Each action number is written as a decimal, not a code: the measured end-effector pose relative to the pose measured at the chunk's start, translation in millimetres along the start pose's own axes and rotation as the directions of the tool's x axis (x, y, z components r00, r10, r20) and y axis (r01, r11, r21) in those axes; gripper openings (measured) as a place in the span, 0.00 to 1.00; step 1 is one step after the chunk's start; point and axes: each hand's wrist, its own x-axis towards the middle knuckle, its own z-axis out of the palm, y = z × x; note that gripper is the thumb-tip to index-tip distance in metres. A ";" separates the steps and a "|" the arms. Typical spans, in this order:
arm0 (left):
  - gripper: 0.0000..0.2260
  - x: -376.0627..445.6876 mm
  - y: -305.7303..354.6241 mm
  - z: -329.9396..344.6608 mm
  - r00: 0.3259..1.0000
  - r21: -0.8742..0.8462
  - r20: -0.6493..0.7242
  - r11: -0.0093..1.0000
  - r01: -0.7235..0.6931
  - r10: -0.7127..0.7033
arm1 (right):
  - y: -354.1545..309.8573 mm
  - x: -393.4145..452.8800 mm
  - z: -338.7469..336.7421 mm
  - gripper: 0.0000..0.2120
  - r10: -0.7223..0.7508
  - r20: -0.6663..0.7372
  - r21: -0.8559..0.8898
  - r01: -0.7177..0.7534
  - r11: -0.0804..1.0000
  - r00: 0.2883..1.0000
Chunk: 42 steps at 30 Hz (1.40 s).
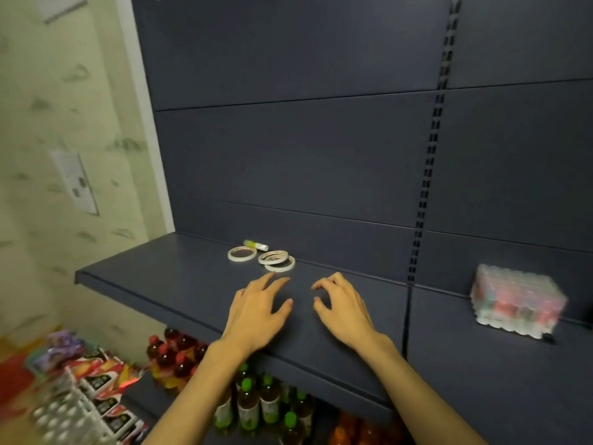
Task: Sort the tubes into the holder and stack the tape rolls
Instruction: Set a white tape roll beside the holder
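Where the head view looks down, a dark blue shelf (pixel 179 284) runs across the frame under both hands, backed by dark blue panels (pixel 288 155) with a slotted upright (pixel 430 155) beyond the right fingertips, and a pale patterned wall (pixel 64 123) stands far off past the left hand's outer side. The left hand (pixel 256 313) lies over the shelf with fingers spread and nearly straight, holding nothing; the right hand (pixel 343 309) is beside it, apart, fingers loosely curled and empty. Just beyond the left fingertips lie three tape rolls (pixel 272 258) flat on the shelf, two overlapping and one apart, with a small tube (pixel 255 245) lying on its side behind them. Well off to the right of the right fingers sits a wrapped pastel pack (pixel 516 300). Below the wrists, bottles (pixel 247 403) and snack packets (pixel 102 380) fill lower shelves. Nothing lies between fingers and rolls.
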 end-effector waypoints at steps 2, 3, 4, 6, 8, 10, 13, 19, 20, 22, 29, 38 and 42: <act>0.24 -5.3 -39.9 -7.6 1.000 0.008 0.018 1.000 0.021 -0.021 | -22.5 14.1 24.6 0.12 0.002 0.016 -0.026 -0.002 1.000 1.000; 0.24 -6.7 -58.5 -10.5 0.999 0.011 0.030 0.999 0.032 -0.032 | -31.8 20.3 35.5 0.12 0.003 0.018 -0.046 -0.002 0.999 1.000; 0.24 -6.9 -75.3 -13.4 0.998 0.014 0.041 0.999 0.040 -0.041 | -39.8 26.0 44.9 0.13 0.005 0.015 -0.063 -0.004 0.998 1.000; 0.23 -2.9 -104.5 -18.1 0.998 0.018 0.057 0.999 0.040 -0.041 | -52.2 36.9 60.3 0.13 0.018 0.001 -0.077 -0.017 0.997 1.000; 0.22 4.7 -126.6 -20.2 0.997 0.010 0.065 0.999 0.033 -0.034 | -61.1 47.2 72.7 0.14 0.029 0.001 -0.095 -0.029 0.995 1.000; 0.22 15.2 -142.5 -18.6 0.997 -0.011 0.069 1.000 0.023 -0.022 | -66.7 58.5 83.8 0.14 0.044 0.012 -0.114 -0.042 0.993 0.999; 0.21 34.9 -156.8 -10.5 0.996 -0.031 0.086 1.000 -0.003 0.005 | -68.3 76.6 98.2 0.14 0.073 0.017 -0.131 -0.070 0.989 0.997; 0.21 88.5 -180.9 8.1 0.991 -0.013 0.112 0.998 -0.065 0.066 | -52.2 119.2 117.8 0.14 0.092 -0.013 -0.155 -0.093 0.984 0.996; 0.21 98.5 -183.7 10.0 0.991 -0.010 0.116 0.998 -0.066 0.067 | -48.0 127.0 118.6 0.14 0.095 -0.028 -0.150 -0.098 0.984 0.995; 0.21 120.2 -189.3 13.2 0.986 0.004 0.141 0.996 -0.086 0.084 | -40.2 141.3 120.9 0.14 0.108 -0.061 -0.144 -0.116 0.983 0.992; 0.18 184.2 -209.5 38.1 0.989 0.082 0.106 0.991 -0.108 0.099 | -25.1 179.6 141.4 0.12 0.068 -0.115 -0.184 -0.089 0.979 0.991; 0.12 209.4 -233.7 64.2 0.977 0.165 0.122 0.967 -0.192 0.173 | -19.5 196.0 163.7 0.13 0.051 -0.038 -0.264 -0.059 0.963 0.998; 0.10 214.0 -241.5 64.3 0.972 0.139 0.118 0.966 -0.217 0.202 | -23.1 199.7 169.9 0.13 0.085 -0.011 -0.338 -0.084 0.938 0.996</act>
